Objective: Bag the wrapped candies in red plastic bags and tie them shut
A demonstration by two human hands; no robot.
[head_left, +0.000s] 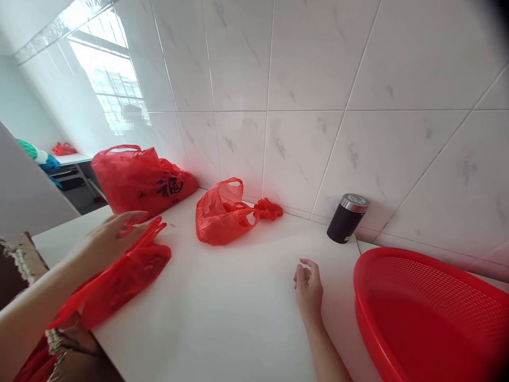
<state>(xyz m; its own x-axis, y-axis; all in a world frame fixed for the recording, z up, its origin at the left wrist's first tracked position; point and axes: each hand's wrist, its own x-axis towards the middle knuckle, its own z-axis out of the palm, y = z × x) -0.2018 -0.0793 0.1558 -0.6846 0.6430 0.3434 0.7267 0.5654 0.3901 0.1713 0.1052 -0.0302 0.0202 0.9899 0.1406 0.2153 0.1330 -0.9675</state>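
At the table's left edge, my left hand (pixel 117 231) is over a red plastic bag (pixel 131 281), close to its handles. The fingers are stretched out and apart, slightly blurred, with red film showing between them. That bag lies on its side, and dark shapes show faintly through it. My right hand (pixel 309 286) is above the right half of the white table (pixel 222 313). Its fingers are loosely curled and apart, holding nothing. The nearest object to it is a dark canister with a silver lid (pixel 347 220).
A large red bag with black lettering (pixel 143 183) leans by the tiled wall (pixel 306 69). Beside it sit a smaller red bag (pixel 222 217) and a crumpled red bag (pixel 270 208). A red plastic basket (pixel 374 323) stands at right, a torn cardboard box (pixel 75 345) below left.
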